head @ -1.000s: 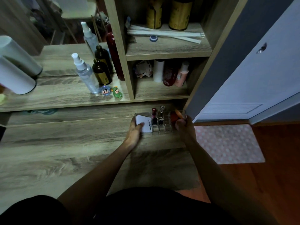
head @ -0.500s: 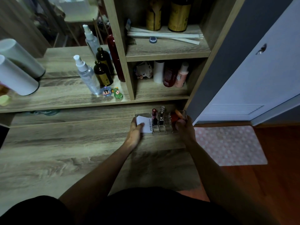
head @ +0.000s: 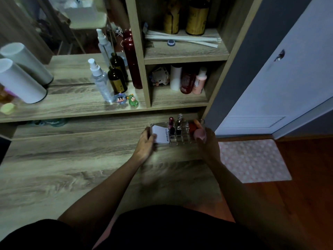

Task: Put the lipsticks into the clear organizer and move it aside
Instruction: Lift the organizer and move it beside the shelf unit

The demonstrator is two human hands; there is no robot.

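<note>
The clear organizer (head: 185,137) stands on the wooden desk near its far right corner, below the shelf unit. Two lipsticks stand upright in its slots: a dark red one (head: 171,127) and a black-and-silver one (head: 179,126). A white card-like pack (head: 160,135) fills its left end, and a pink round sponge (head: 199,133) with an orange item sits at its right end. My left hand (head: 145,147) grips the organizer's left end. My right hand (head: 209,143) grips its right end.
A wooden shelf unit (head: 144,69) rises behind, with a spray bottle (head: 100,82), a dark bottle (head: 117,80), two small figurines (head: 126,100) and bottles in the cubby (head: 187,82). White cylinders (head: 19,80) lie at left. A dotted mat (head: 252,159) lies on the floor at right.
Both hands have stayed on the organizer's ends; it has barely shifted. The view has tilted slightly.
</note>
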